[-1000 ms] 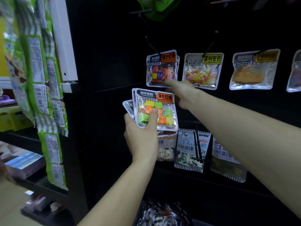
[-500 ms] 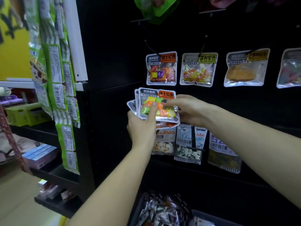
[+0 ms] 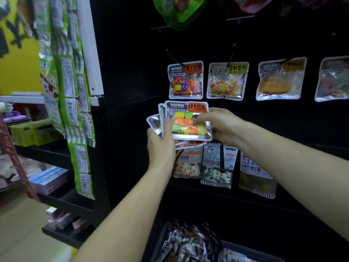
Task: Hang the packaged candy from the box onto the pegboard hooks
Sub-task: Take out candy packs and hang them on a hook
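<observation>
Right hand (image 3: 219,125) has withdrawn from the hung soft-candy packet (image 3: 186,80), fingers now pinching the front packet (image 3: 188,121) directly below it; left hand (image 3: 160,146) clamps the fanned stack; next hanging is imminent

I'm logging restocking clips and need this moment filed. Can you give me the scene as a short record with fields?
setting: black pegboard with candy packets on hooks
left hand: holds a fanned stack of candy packets, thumb on the front one
right hand: fingers on the front packet's right edge
matching packet on hook: directly above the stack, same orange label
neighbour: jelly bean packet to its right
lower row: gummy packets behind the hands
supply: box of candy at the bottom
</observation>
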`<move>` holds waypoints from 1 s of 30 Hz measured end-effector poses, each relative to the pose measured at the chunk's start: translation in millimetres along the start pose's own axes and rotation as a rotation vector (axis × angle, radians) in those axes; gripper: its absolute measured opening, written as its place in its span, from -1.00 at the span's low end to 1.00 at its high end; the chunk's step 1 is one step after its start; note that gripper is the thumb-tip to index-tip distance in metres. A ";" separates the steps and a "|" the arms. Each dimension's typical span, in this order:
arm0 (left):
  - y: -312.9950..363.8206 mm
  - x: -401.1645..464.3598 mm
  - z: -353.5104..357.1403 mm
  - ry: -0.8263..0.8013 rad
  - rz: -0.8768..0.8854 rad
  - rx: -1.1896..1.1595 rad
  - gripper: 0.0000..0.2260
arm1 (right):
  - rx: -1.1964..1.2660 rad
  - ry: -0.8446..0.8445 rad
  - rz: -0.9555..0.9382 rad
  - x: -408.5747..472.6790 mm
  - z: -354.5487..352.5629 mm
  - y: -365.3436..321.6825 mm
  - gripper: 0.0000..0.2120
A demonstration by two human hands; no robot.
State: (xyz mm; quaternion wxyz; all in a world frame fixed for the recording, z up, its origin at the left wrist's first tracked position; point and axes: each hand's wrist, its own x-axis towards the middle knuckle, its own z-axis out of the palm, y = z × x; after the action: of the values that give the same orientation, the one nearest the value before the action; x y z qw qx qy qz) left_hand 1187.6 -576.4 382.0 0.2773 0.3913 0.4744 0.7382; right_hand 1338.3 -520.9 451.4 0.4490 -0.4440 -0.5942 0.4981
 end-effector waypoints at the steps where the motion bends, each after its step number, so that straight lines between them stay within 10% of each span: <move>1: 0.1 1.1 -0.5 0.002 -0.010 -0.012 -0.65 | -0.007 -0.003 0.011 -1.9 -0.2 -1.7 -0.77; 16: -2.3 2.5 -1.1 -0.028 -0.027 -0.046 -0.76 | -0.031 0.029 -0.005 -10.6 -15.0 -9.1 -0.83; 30: -0.6 -5.1 3.1 -0.002 0.035 0.122 -0.80 | -0.029 0.106 -0.514 -21.6 34.0 -67.1 -0.76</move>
State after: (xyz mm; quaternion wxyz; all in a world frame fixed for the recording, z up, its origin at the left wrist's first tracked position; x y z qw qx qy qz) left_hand 1193.0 -578.7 380.6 0.2403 0.4165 0.5114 0.7122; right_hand 1304.1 -555.9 512.5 0.5849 -0.3102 -0.6703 0.3351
